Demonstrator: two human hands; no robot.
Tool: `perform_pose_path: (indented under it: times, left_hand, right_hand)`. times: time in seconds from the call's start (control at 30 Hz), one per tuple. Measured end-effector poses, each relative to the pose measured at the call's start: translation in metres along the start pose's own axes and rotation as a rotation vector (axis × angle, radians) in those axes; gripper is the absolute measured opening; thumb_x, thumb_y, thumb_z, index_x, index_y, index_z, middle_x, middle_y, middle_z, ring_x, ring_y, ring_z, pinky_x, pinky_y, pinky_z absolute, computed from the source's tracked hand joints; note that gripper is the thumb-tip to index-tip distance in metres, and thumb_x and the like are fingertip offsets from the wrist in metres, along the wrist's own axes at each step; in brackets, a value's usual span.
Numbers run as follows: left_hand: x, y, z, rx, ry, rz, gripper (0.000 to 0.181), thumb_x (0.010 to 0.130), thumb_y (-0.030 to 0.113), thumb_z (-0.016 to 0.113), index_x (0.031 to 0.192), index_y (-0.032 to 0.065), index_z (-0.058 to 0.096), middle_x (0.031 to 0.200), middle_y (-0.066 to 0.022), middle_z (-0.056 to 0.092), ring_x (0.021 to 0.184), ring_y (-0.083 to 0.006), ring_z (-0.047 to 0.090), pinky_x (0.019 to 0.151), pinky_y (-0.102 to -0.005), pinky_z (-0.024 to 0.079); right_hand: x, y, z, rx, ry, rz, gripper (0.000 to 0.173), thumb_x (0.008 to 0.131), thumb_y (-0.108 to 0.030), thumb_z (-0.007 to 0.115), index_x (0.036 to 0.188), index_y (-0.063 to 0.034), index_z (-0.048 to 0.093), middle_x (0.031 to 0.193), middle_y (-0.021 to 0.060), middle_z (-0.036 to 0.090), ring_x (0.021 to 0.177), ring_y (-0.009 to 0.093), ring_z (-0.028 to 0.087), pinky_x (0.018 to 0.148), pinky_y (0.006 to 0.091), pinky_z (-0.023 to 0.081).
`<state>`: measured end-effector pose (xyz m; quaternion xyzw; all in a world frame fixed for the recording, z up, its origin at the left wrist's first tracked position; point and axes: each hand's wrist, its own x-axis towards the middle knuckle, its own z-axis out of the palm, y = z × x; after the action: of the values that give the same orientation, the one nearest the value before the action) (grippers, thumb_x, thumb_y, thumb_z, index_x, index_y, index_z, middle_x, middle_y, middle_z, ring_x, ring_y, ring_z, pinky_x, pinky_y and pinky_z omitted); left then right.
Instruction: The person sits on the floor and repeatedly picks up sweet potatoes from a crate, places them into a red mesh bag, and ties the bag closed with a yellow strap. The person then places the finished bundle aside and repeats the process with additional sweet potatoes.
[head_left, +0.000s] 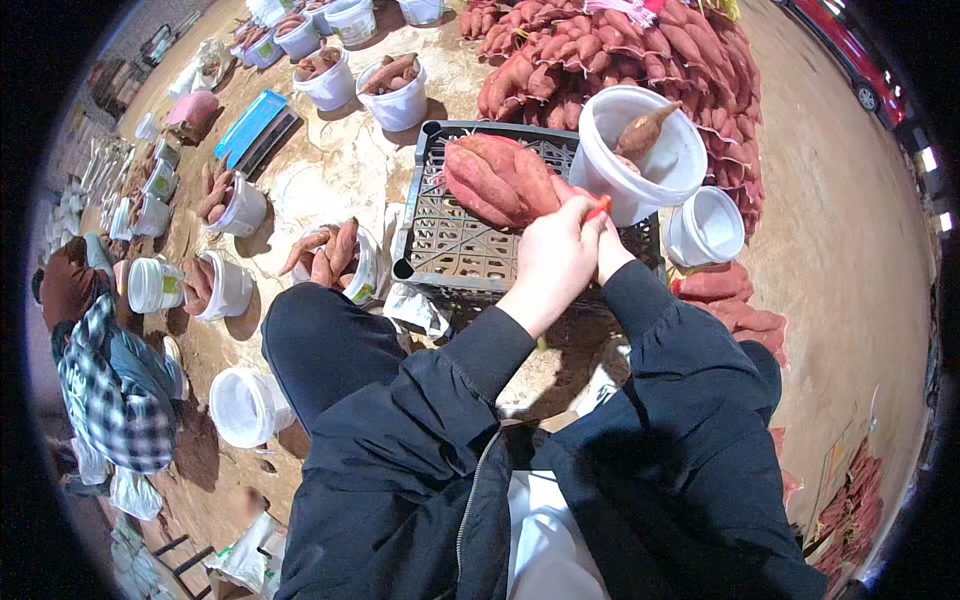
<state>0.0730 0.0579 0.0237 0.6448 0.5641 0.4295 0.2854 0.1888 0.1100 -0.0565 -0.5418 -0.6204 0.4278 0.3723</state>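
A red mesh bag of sweet potatoes lies on its side across a black plastic crate, its gathered neck toward me. My left hand closes around that neck. Just beyond it and partly hidden behind it, my right hand is closed at the same spot. A short bright red-orange strip, perhaps a tie, sticks out by my fingers. To the right of the bag, a white plastic bucket with a sweet potato in it leans at the crate's edge.
Filled red mesh bags are piled beyond the crate. A smaller white bucket stands at right. Buckets of sweet potatoes and a blue-topped scale-like box are at left. A person in a checked top is at far left.
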Motion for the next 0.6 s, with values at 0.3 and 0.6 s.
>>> perform_pose_path:
  times: [0.3,0.6]
  left_hand:
    - [0.039,-0.047,-0.021,-0.395,0.145,-0.121,0.031,0.103,0.027,0.067,0.109,-0.0021,0.075,0.087,-0.0136,0.077,0.078,-0.021,0.073,0.075,-0.0378,0.058]
    - [0.03,-0.033,-0.032,-0.543,-0.069,-0.286,0.028,0.106,0.022,0.067,0.113,-0.0033,0.075,0.092,-0.0052,0.076,0.076,-0.0101,0.069,0.071,-0.0272,0.056]
  right_hand:
    - [-0.063,-0.154,-0.114,-0.178,-0.137,-0.101,0.039,0.083,0.004,0.076,0.122,0.004,0.072,0.122,0.0156,0.077,0.113,0.022,0.074,0.1,0.0347,0.057]
    - [-0.104,-0.1,-0.069,0.824,-0.174,0.676,0.047,0.099,-0.048,0.07,0.116,-0.0048,0.061,0.08,0.0068,0.065,0.064,0.024,0.068,0.063,0.0399,0.061]
